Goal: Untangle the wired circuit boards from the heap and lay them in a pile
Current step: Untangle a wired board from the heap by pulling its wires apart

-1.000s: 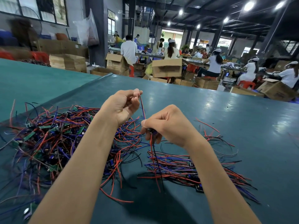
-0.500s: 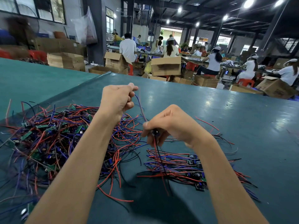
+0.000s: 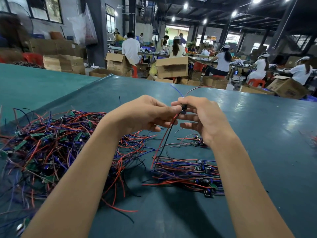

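Currently I have the left grip [image 3: 145, 114] and right grip [image 3: 202, 121] pinching one circuit board [image 3: 184, 107] above the middle of the counter [image 3: 257, 134]. Caution: its hanging leads [image 3: 164, 140] reach the pile [image 3: 188, 174]; a sideways pull could snag them and drag sorted boards toward the heap [image 3: 51, 143].

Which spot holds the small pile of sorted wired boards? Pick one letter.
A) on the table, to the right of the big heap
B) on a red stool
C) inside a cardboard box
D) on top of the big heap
A: the small pile lies on the table to the right of the big heap, while the left hand and right hand pinch one wired board above it.
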Demonstrator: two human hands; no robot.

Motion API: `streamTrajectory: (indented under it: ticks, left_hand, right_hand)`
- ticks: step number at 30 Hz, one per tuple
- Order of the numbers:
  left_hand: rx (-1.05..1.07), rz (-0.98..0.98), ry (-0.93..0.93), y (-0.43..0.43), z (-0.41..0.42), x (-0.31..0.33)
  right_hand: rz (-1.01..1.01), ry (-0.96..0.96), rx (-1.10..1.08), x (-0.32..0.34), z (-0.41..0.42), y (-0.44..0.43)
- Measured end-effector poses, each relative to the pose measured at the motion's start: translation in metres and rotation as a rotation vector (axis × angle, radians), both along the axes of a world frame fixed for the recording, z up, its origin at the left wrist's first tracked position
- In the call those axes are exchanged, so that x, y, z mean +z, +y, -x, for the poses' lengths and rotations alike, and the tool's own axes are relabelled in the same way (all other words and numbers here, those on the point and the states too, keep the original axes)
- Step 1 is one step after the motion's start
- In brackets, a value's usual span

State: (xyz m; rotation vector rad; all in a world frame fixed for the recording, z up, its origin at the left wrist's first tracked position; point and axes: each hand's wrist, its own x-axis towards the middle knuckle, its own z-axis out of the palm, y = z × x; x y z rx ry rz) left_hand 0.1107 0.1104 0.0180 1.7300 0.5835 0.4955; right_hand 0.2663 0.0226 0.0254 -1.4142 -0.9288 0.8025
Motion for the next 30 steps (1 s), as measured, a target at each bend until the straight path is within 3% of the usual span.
streamTrajectory:
  ticks: [7, 15, 20, 27, 30]
  left_hand:
    - [0.022, 0.038, -0.069, 0.002, 0.001, -0.002]
    - [0.006, -0.013, -0.092, -0.002, 0.002, -0.001]
    - [-0.111, -0.031, 0.013, 0.003, 0.011, -0.001]
    - [-0.211, -0.042, 0.136, 0.005, 0.019, -0.002]
    - [-0.252, -0.040, 0.222, 0.004, 0.021, -0.003]
  right_hand:
    - [-0.003, -0.018, 0.124, 0.000, 0.005, -0.001]
    - [-0.026, 0.003, 0.106, -0.002, 0.008, 0.003]
    - [-0.131, 0.163, 0.131, -0.001, -0.001, 0.002]
    - [-0.115, 0.122, 0.025, 0.001, -0.028, -0.003]
    - [-0.089, 0.188, -0.019, 0.001, -0.039, -0.003]
